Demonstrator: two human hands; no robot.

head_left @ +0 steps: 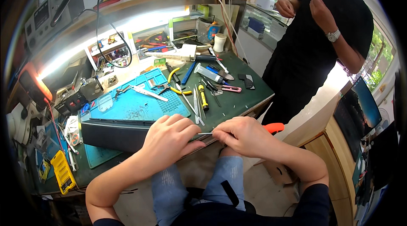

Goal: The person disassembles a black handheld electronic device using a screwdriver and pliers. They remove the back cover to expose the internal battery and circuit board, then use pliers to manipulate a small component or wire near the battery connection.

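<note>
A long dark casing (114, 134) lies along the near edge of the bench, over the blue work mat (140, 96). My left hand (167, 137) grips its right end, fingers bent over the top and thumb lower down; the fingers hide that end. Closed around a screwdriver (274, 128) is my right hand (241, 134). The orange handle sticks out to the right, and the thin metal shaft points left toward my left hand. Where the tip sits is hidden by my left hand. Just beyond my hands lie tweezers (196, 107) and a yellow-and-black pen-shaped tool (203, 98).
Pliers with yellow handles (176, 84), a syringe (207, 73) and a pink cutter (231, 88) lie on the green bench top. At the left are a yellow bit case (63, 173) and an orange meter (34, 84). Another person (316, 47) stands at the right holding tweezers.
</note>
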